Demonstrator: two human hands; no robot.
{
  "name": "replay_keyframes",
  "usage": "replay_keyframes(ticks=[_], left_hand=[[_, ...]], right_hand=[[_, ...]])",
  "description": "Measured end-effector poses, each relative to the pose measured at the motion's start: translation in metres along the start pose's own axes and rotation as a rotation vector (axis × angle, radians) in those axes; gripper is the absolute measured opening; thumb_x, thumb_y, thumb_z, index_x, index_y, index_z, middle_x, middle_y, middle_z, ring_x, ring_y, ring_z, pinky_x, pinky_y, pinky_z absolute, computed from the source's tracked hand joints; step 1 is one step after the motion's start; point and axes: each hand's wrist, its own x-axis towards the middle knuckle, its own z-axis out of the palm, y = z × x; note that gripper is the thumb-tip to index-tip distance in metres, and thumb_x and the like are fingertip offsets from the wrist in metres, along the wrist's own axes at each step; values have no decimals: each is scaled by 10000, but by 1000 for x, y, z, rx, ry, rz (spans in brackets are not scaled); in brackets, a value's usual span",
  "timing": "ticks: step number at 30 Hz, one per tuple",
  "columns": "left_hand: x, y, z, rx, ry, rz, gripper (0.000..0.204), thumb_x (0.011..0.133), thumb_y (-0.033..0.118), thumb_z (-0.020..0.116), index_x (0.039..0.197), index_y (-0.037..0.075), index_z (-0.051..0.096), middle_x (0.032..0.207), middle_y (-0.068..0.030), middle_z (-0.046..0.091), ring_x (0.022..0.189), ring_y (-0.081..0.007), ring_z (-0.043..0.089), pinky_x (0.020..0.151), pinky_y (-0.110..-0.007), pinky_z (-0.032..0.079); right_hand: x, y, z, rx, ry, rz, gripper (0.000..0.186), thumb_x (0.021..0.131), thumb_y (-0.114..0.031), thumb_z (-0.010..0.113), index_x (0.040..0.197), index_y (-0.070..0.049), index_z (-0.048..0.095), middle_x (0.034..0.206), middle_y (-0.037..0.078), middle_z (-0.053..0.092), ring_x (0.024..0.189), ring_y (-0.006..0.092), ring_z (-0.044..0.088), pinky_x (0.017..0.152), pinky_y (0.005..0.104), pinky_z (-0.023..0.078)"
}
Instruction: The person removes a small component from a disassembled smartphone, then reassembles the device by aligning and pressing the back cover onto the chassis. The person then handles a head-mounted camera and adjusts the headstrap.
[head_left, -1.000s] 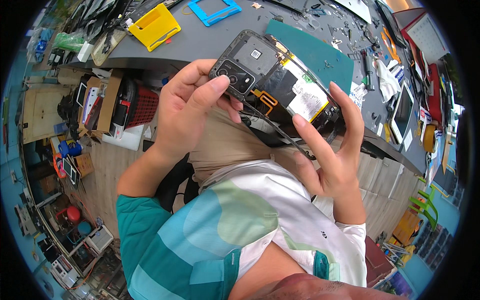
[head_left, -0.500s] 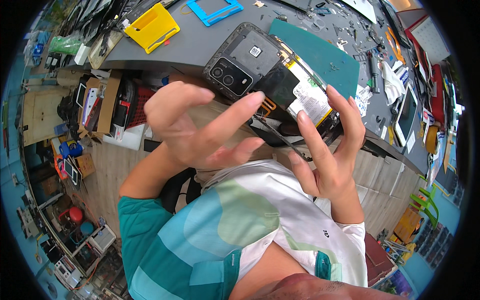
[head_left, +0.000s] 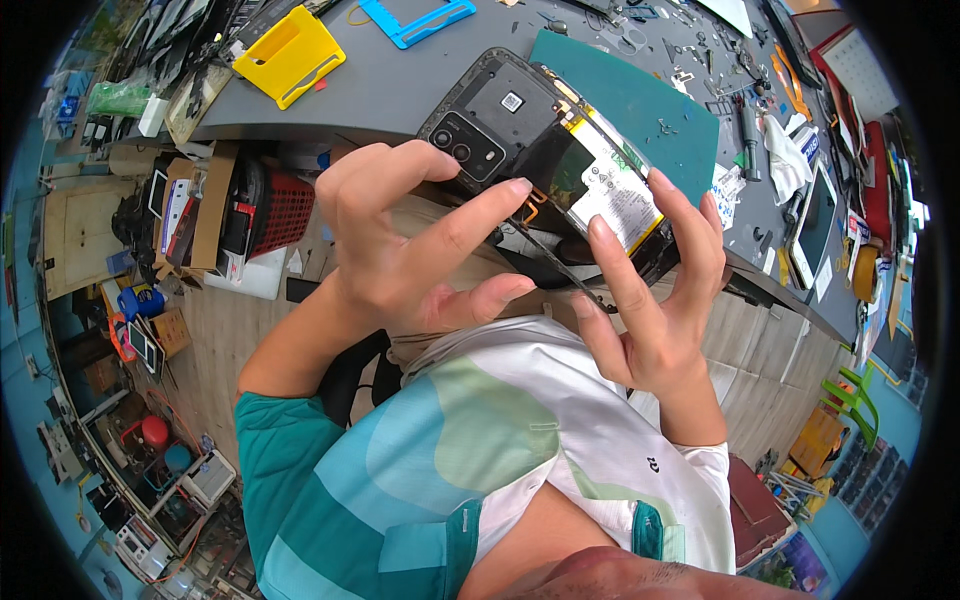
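Observation:
An opened smartphone (head_left: 512, 84) lies tilted between my hands at the table's near edge, its back cover off. It shows a black camera block (head_left: 467, 147), a white-labelled battery (head_left: 615, 200) and an orange flex cable (head_left: 533, 208). My left hand (head_left: 395, 235) has one bent fingertip at the camera block and another at the phone's near edge; its thumb stands apart. Around the battery end curl the fingers of my right hand (head_left: 655, 320). Its thumb meets a thin dark frame strip (head_left: 550, 262) that angles away from the phone's near side. The phone's underside is hidden.
Behind the phone, a green mat (head_left: 640, 110) lies on the grey table (head_left: 385, 85). Yellow (head_left: 285, 60) and blue (head_left: 415, 20) plastic holders are at the far left. Small parts and tools, a white cloth (head_left: 788, 160) and a tablet (head_left: 815, 225) crowd the right side.
My left hand has shifted right and its bent upper finger now reaches the camera block. The phone has tilted slightly. My right hand stays nearly in place at the battery end.

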Motion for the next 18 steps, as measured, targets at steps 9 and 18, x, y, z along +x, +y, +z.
replay_keyframes(ticks=[9, 18], left_hand=[[-7, -6, 13, -79, 114, -49, 603, 967, 620, 749, 1299, 122, 821, 1335, -122, 428, 1133, -262, 490, 835, -342, 460], [-13, -19, 19, -5, 73, 23, 521, 970, 534, 780, 1291, 127, 820, 1341, -118, 437, 1184, -281, 501, 894, -360, 498]], right_hand=[[-3, 6, 7, -9, 29, 41, 724, 802, -252, 828, 1510, -161, 708, 1596, 326, 493, 1352, 459, 586, 1274, 654, 262], [-2, 7, 8, -1, 5, 59, 721, 800, -242, 825, 1507, -161, 710, 1592, 318, 501, 1351, 445, 583, 1295, 642, 221]])
